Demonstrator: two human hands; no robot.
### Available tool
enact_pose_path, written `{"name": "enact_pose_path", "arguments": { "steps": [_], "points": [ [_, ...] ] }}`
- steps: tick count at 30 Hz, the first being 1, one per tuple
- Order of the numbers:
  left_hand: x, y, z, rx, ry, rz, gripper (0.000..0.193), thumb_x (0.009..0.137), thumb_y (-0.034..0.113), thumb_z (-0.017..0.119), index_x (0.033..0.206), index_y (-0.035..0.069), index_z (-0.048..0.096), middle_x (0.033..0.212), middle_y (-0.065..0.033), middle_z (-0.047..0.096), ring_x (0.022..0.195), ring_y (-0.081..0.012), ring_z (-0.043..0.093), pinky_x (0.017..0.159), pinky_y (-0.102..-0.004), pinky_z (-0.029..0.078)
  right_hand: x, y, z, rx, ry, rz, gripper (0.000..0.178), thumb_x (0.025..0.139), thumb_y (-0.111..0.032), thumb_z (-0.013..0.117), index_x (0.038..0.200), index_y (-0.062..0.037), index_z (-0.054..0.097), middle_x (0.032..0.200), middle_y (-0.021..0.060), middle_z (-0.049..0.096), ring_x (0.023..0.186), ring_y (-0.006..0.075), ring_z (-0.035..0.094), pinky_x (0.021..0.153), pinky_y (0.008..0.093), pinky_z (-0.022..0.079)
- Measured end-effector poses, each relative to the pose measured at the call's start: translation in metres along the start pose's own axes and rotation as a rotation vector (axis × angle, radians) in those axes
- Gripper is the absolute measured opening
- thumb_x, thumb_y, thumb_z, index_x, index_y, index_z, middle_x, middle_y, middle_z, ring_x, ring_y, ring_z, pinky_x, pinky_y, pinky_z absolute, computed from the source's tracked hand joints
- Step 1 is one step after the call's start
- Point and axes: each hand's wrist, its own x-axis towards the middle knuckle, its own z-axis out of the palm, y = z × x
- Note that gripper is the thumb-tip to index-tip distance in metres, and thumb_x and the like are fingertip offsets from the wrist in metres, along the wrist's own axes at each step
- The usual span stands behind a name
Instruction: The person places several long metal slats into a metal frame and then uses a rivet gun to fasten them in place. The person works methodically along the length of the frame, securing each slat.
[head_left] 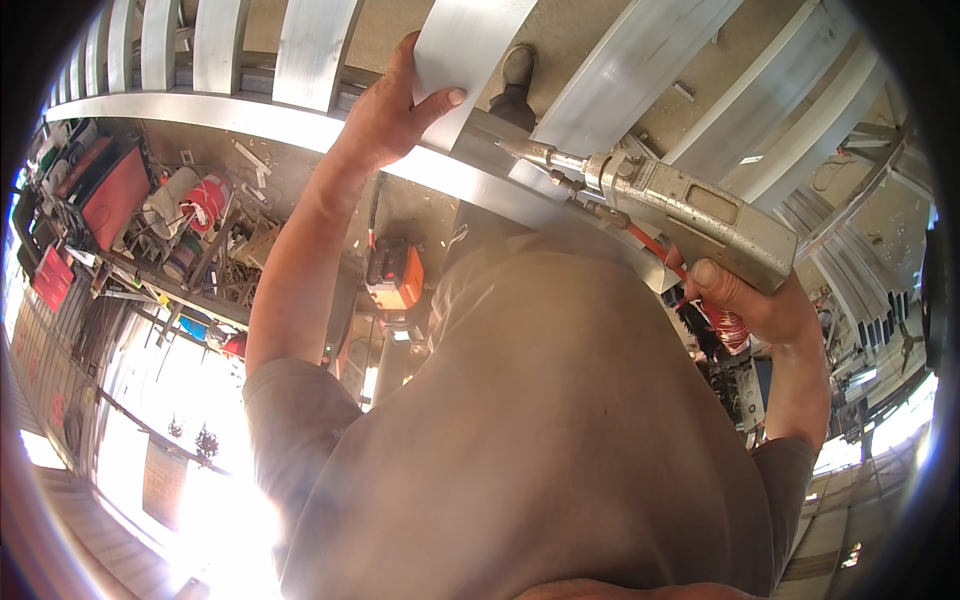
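Note:
My left hand [385,125] rests on a flat silver metal slat [465,50], thumb on its face and the other fingers curled over its left edge. The slat meets a long pale rail [240,115] that runs across in front of me. On the right, my right hand [750,300] is wrapped around the rear of a worn grey metal power tool [705,205] with a long body and narrow tip. Its tip points left, close to the rail near the slat. A thin red line runs under the tool's body. My right fingers are partly hidden behind it.
More silver slats [635,60] stand side by side along the rail. Below it, an orange and black box [395,273] sits on the floor. To the left, a cluttered bench holds a red machine [113,195] and a red bucket [205,200]. Stacked metal profiles [840,260] lie at right.

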Motion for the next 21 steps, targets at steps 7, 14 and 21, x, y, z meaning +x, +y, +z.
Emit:
{"name": "enact_pose_path", "arguments": {
  "steps": [7, 14, 21],
  "points": [
    [0.0034, -0.0026, 0.0007, -0.033, 0.012, 0.055, 0.088, 0.093, 0.053, 0.073, 0.155, 0.006, 0.032, 0.130, -0.0276, 0.065, 0.124, -0.0420, 0.064, 0.103, -0.0453, 0.050, 0.0010, -0.0021, 0.0010, -0.007, 0.015, 0.023, 0.054, 0.094, -0.031, 0.079, 0.136, -0.0002, 0.062, 0.105, 0.0102, 0.073, 0.079, 0.0119, 0.066, 0.070, 0.0272, 0.055],
    [-0.0005, 0.0049, -0.0006, 0.005, 0.001, 0.001, 0.087, 0.095, 0.045, 0.076, 0.154, -0.002, 0.033, 0.135, -0.0233, 0.062, 0.126, -0.0295, 0.060, 0.107, -0.0400, 0.046, 0.0020, -0.0054, 0.0009, -0.008, 0.024, 0.118, 0.056, 0.093, -0.032, 0.080, 0.135, 0.0002, 0.062, 0.104, 0.0110, 0.073, 0.079, 0.0131, 0.066, 0.071, 0.0296, 0.058],
    [0.0009, 0.0040, -0.0025, -0.027, -0.018, -0.011, 0.089, 0.094, 0.048, 0.076, 0.155, -0.001, 0.032, 0.134, -0.0238, 0.063, 0.125, -0.0315, 0.062, 0.106, -0.0408, 0.047, 0.0036, -0.0078, 0.0023, -0.022, -0.009, 0.117, 0.068, 0.092, -0.036, 0.081, 0.142, 0.0026, 0.057, 0.123, 0.0166, 0.072, 0.103, 0.0160, 0.068, 0.082, 0.0299, 0.056]
  ]
}}
